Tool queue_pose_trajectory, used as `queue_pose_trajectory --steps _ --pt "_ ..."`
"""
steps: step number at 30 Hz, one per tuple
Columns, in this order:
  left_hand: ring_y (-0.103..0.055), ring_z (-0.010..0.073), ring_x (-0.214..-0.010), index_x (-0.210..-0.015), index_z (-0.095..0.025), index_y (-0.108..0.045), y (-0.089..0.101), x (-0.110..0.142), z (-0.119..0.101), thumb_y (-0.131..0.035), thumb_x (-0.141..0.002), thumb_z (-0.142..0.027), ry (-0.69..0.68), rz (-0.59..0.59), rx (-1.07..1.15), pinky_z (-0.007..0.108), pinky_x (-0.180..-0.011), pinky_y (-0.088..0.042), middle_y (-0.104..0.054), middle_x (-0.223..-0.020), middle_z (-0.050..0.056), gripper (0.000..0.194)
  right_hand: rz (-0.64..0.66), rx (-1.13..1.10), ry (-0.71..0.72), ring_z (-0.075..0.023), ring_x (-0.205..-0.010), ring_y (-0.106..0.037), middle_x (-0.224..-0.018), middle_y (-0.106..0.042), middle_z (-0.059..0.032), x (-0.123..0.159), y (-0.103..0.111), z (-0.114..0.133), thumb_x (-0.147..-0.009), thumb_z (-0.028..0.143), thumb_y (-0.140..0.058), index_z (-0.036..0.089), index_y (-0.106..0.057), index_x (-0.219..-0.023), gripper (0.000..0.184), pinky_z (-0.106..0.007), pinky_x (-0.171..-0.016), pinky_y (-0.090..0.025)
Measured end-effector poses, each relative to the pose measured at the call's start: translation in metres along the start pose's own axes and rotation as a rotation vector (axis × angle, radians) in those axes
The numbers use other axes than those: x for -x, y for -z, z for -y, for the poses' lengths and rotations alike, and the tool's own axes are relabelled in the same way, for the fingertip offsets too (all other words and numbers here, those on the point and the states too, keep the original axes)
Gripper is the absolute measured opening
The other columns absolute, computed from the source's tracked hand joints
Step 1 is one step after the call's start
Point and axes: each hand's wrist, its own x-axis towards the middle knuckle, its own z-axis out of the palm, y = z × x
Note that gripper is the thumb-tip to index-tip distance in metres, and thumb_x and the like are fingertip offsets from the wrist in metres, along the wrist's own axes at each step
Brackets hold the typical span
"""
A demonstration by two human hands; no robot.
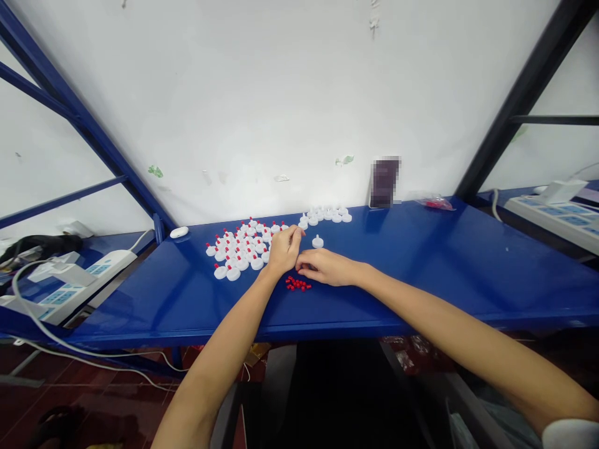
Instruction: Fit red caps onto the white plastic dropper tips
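Observation:
My left hand is closed, its fingers curled away from me, and whatever it may hold is hidden. Beside it, my right hand has its fingertips pinched together just above a small pile of red tip caps; anything between them is too small to make out. To the left of my hands stand many white nozzle lids with red tips. One white nozzle lid without a red tip stands alone beyond my right hand. Behind it is a group of similar plain white nozzle lids.
The blue table runs up to a white wall. At its back stand a phone-like dark panel, a clear bag with red pieces and a small white case. Power strips with cables lie at the left.

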Motion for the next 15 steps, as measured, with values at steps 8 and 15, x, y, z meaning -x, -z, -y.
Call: queue_pose_trajectory --steps 8,15 --pt "-0.053 0.0129 -0.058 -0.083 -0.018 -0.064 0.001 -0.001 0.0 -0.035 -0.1 -0.035 0.003 -0.065 -0.025 0.027 -0.061 -0.039 -0.057 -0.063 -0.001 0.038 -0.492 0.218 -0.212 -0.0209 -0.092 -0.055 -0.088 -0.064 -0.005 0.002 0.016 -0.014 -0.086 0.022 -0.059 0.019 -0.065 -0.088 0.007 -0.034 -0.088 -0.038" --pt "-0.053 0.013 -0.056 -0.083 -0.018 -0.065 0.0 0.0 0.0 -0.036 -0.1 -0.034 -0.035 -0.024 -0.03 0.027 -0.062 -0.039 -0.055 -0.059 -0.002 0.038 -0.537 0.177 -0.524 -0.0137 -0.061 -0.051 -0.063 -0.056 0.0033 0.005 0.02 -0.043 -0.086 0.026 -0.056 0.018 -0.067 -0.091 0.015 -0.027 -0.067 -0.036"
